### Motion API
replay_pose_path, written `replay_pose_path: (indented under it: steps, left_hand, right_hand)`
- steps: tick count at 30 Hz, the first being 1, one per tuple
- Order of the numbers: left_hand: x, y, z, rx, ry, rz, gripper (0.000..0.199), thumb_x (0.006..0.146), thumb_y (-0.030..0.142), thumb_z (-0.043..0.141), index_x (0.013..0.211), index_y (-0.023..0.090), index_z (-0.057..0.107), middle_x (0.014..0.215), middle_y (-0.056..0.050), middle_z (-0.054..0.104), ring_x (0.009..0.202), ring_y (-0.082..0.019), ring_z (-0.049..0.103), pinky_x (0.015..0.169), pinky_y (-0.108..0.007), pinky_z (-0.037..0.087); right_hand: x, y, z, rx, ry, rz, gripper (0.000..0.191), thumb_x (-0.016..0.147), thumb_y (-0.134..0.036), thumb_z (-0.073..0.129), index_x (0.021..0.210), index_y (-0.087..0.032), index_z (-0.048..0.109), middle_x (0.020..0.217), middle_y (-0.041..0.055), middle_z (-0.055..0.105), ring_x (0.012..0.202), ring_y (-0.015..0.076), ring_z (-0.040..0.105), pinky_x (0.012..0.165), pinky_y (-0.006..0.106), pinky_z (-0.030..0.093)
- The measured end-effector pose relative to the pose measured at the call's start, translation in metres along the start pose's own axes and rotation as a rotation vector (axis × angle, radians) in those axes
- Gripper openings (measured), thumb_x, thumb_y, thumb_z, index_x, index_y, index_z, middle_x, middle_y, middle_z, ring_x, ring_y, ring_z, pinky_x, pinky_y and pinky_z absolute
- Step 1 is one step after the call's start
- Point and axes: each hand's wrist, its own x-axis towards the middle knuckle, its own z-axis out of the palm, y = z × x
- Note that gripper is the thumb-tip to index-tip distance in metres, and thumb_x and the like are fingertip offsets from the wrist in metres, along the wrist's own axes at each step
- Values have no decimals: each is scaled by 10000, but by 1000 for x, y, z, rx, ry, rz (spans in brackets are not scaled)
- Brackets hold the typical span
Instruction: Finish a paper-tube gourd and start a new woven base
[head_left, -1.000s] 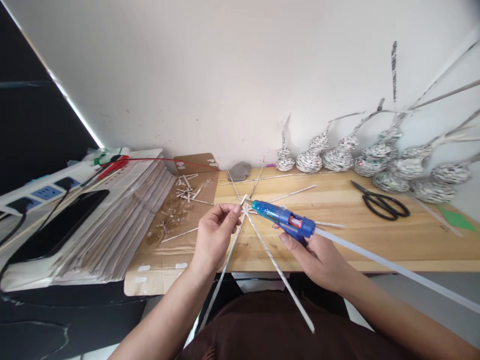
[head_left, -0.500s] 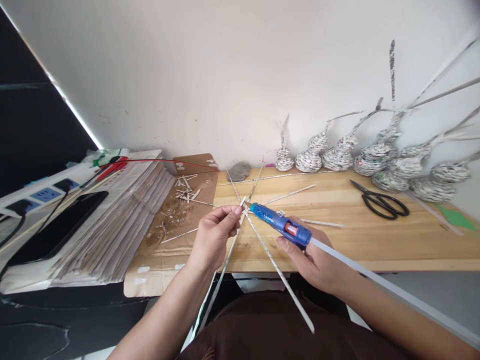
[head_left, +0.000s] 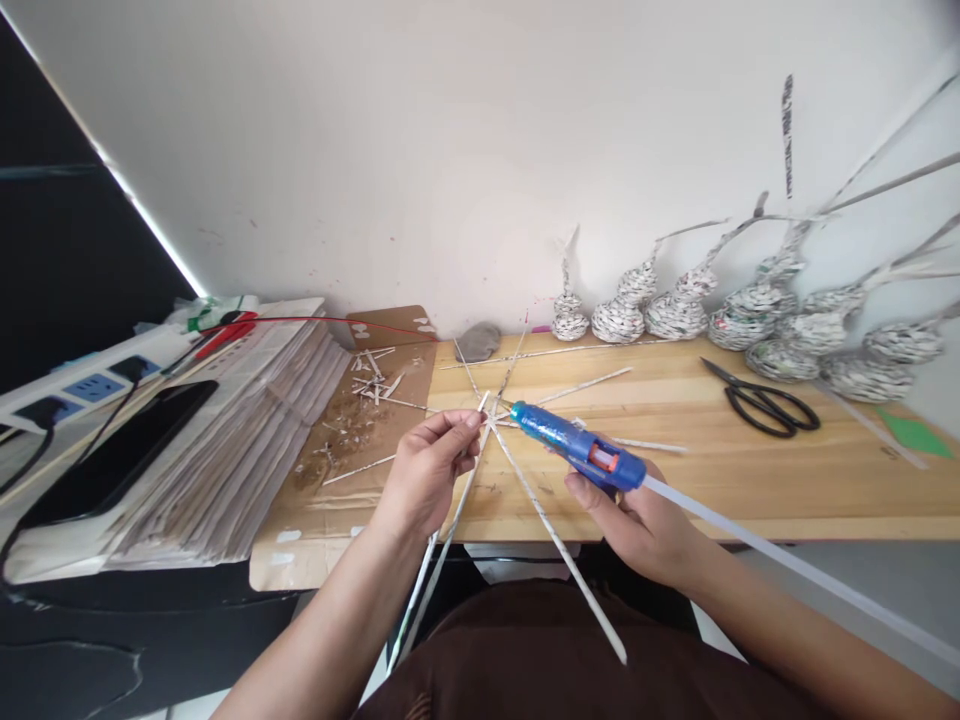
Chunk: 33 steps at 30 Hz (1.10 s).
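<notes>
My left hand (head_left: 435, 460) pinches a rolled paper stick (head_left: 484, 402) between thumb and fingers, its short end poking up past the fingertips. In my right hand (head_left: 637, 520) is a blue hot glue gun (head_left: 574, 445), with a long white glue stick (head_left: 780, 555) running out of its back. The gun's nozzle points left, a little way off the held stick's end. Under it, several rolled paper sticks (head_left: 551, 525) cross in a star on the wooden table, and one reaches over the front edge towards my lap.
Black scissors (head_left: 769, 405) lie at the right. Several woven paper gourds (head_left: 675, 305) line the wall. A grey stone (head_left: 478, 342) sits at the back. At left are cardboard (head_left: 300, 545) with paper scraps, a newspaper stack (head_left: 247, 450), a phone (head_left: 124, 450) and a power strip (head_left: 71, 390).
My right hand has drawn the glue gun back to the right, so its nozzle is farther from the held stick. My left hand has hardly moved.
</notes>
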Motion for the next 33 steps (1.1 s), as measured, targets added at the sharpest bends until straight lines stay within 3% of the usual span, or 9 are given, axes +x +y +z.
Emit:
replay_pose_path:
  steps: [7,23,29,33]
  left_hand:
    - [-1,4,0,-26,-8,-17,219,663,293,831,758,143,702,699,1,579,609,-59,503,524,-154,344]
    - [-4,3,0,-7,-27,-26,200,696,290,804,738,140,680,665,-4,564,606,-68,489,514,-156,330]
    - [-5,4,2,-14,-24,-19,208,689,296,808,729,142,674,640,2,555,590,-67,482,509,-157,325]
    - [-5,3,2,-6,-31,-20,212,692,299,804,722,141,666,635,1,553,591,-70,478,506,-161,317]
  right_hand:
    - [3,-6,-1,-8,-101,-16,75,956,-265,506,986,-212,549,771,2,562,683,151,514,638,276,411]
    - [3,-1,1,7,-10,-9,127,945,-257,530,1059,-214,565,779,-2,573,668,145,518,666,271,433]
    - [1,-1,0,-12,-106,-5,88,943,-262,524,992,-210,576,792,13,598,695,162,541,649,282,427]
    - [2,-3,1,-15,-79,-31,128,949,-244,518,1056,-216,582,807,9,600,705,154,541,671,278,434]
